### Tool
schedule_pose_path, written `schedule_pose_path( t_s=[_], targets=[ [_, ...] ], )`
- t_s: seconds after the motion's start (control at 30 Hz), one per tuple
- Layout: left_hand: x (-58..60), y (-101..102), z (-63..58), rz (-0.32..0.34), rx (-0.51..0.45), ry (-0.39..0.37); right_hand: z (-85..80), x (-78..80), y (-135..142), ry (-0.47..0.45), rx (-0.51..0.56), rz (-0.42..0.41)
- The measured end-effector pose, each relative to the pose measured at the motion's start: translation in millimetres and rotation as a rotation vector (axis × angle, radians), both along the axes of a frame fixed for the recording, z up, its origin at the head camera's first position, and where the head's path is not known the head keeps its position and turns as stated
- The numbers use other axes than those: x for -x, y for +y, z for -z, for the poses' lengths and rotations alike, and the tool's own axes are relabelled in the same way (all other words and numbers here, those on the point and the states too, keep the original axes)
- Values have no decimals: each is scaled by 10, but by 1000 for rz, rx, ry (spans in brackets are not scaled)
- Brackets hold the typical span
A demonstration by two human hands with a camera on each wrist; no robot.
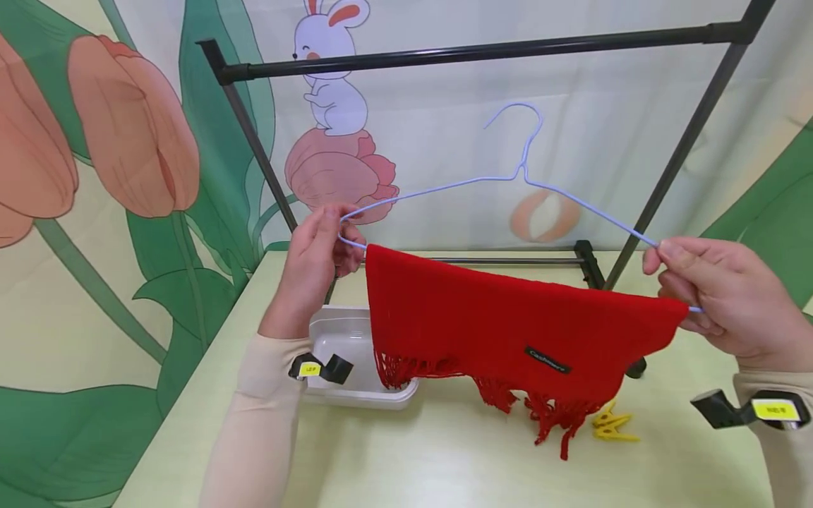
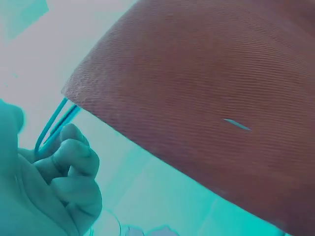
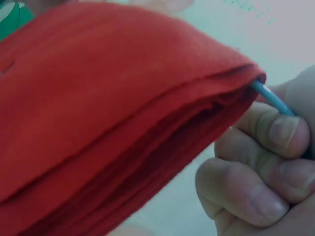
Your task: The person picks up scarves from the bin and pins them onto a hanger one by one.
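Observation:
A red fringed scarf (image 1: 495, 310) with a small dark label hangs folded over the lower bar of a thin lavender hanger (image 1: 438, 189). My left hand (image 1: 315, 243) pinches the hanger's left corner, just beside the scarf's edge. At the opposite end my right hand (image 1: 730, 289) grips the right corner, thumb on the sloping wire. In the right wrist view the scarf (image 3: 123, 108) shows several stacked layers, with the bar running out of the fold into the curled fingers (image 3: 266, 196). The left wrist view shows the scarf (image 2: 197, 98) in false colours. The hanger's hook points up, touching nothing.
A black garment rack (image 1: 470, 54) stands behind the hanger, its top rail above the hook. Below the scarf's left side is a white plastic basin (image 1: 356, 398) on the pale table (image 1: 381, 466). Yellow clothespins (image 1: 612, 427) lie near the fringe's right end.

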State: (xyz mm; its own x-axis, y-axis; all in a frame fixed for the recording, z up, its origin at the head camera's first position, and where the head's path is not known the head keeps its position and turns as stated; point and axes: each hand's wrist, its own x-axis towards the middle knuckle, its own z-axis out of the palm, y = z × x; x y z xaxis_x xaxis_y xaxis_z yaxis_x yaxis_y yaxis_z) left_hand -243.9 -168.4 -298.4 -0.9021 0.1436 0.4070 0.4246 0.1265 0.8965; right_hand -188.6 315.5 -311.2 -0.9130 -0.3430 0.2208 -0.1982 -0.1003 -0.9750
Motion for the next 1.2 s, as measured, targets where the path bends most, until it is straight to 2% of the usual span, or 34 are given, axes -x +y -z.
schedule_pose_path(
  t_s=[0.17,0.27,0.33,0.43,0.5,0.6,0.7,0.77,0.83,0.87,0.97,1.03,1.1,1.2],
  targets=[
    [-27,67,-153,47,108,-137,67,19,102,-9,-42,-37],
    [1,72,-197,99,173,-205,60,16,121,-16,-111,-3],
    [13,67,-194,150,244,-237,55,17,100,-31,-198,50],
    [20,43,-127,220,324,-266,57,17,37,-60,-346,145],
    [25,21,-54,235,328,-264,67,20,-14,-59,-413,190],
    [41,-11,72,218,260,-256,96,17,-32,-44,-411,220],
    [50,-26,175,197,192,-240,171,-15,54,-73,-396,270],
    [47,-23,220,183,160,-235,297,-58,140,-84,-450,319],
    [48,-12,254,172,142,-223,485,-125,208,-101,-589,337],
    [50,-3,270,168,138,-217,601,-163,222,-100,-690,320],
    [49,30,310,157,133,-208,968,-286,212,-98,-962,196],
    [49,52,336,151,134,-206,1185,-365,182,-122,-1091,100],
    [47,71,358,144,131,-203,1362,-439,152,-162,-1161,52],
    [42,96,387,129,121,-195,1556,-533,129,-187,-1198,46]
  ],
)
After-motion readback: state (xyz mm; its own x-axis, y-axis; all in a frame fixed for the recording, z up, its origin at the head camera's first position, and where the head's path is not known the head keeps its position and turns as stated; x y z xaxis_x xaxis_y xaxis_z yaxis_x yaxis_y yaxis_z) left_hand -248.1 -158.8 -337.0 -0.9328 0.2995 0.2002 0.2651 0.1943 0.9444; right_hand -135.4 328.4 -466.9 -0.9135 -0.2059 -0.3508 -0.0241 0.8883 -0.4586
